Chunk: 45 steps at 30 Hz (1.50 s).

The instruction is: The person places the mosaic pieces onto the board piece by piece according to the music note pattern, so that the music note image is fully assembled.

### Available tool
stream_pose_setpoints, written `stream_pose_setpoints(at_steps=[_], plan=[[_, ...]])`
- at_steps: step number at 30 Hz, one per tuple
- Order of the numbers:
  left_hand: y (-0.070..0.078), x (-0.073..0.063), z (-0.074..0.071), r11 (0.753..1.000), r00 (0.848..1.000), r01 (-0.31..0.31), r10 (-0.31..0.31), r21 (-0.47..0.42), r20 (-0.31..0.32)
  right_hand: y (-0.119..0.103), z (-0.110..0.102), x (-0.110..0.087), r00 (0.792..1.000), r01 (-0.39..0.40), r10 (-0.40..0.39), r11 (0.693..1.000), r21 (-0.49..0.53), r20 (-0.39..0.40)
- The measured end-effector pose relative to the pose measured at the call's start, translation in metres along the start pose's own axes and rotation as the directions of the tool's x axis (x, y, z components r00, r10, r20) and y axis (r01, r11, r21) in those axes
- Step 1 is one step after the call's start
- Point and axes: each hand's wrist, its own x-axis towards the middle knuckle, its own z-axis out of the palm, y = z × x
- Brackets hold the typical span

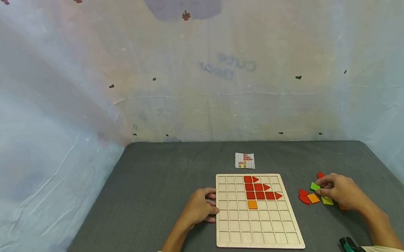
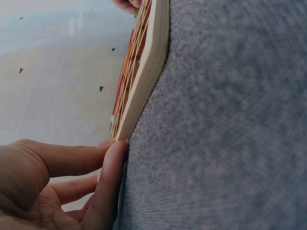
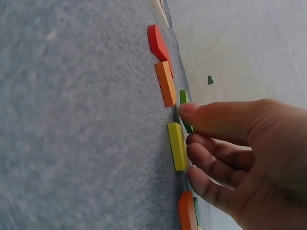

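Observation:
My left hand (image 1: 198, 207) is at the left side of a pale wooden grid board (image 1: 234, 226), thumb and finger pinching its edge (image 2: 139, 96). Red square and triangle tiles (image 1: 260, 195) form three rows in the upper part of the grid, with an orange square tile (image 1: 252, 205) beneath them. To the right of the board, my right hand (image 1: 343, 191) reaches over loose tiles. Its thumb and finger pinch a green tile (image 3: 183, 98). Below the fingers lies a yellow tile (image 3: 177, 146), and an orange tile (image 3: 165, 84) is close by.
Behind the board lies a small printed card (image 1: 244, 161) with a coloured grid pattern. Red curved tiles (image 1: 304, 200), an orange square (image 1: 313, 198) and other pieces are loose around the right hand. A grey cloth (image 1: 163, 175) covers the table, with pale sheeting (image 1: 222, 111) hanging around it.

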Motion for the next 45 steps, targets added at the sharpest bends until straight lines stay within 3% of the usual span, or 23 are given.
stream_pose_setpoints(at_steps=[16,34,45], plan=[[-0.003,0.002,-0.001,1.0,1.0,0.014,-0.014,-0.016,0.003,-0.045,0.008,0.001,1.0,0.022,-0.022,0.998,0.066,-0.005],[-0.004,0.002,0.0,1.0,1.0,-0.004,0.004,-0.005,0.0,-0.096,0.033,-0.001,0.985,0.169,-0.172,0.973,0.157,0.008],[-0.005,0.001,0.0,1.0,1.0,-0.005,0.005,-0.017,0.004,-0.112,0.045,0.0,0.981,0.184,-0.191,0.97,0.156,0.029]])
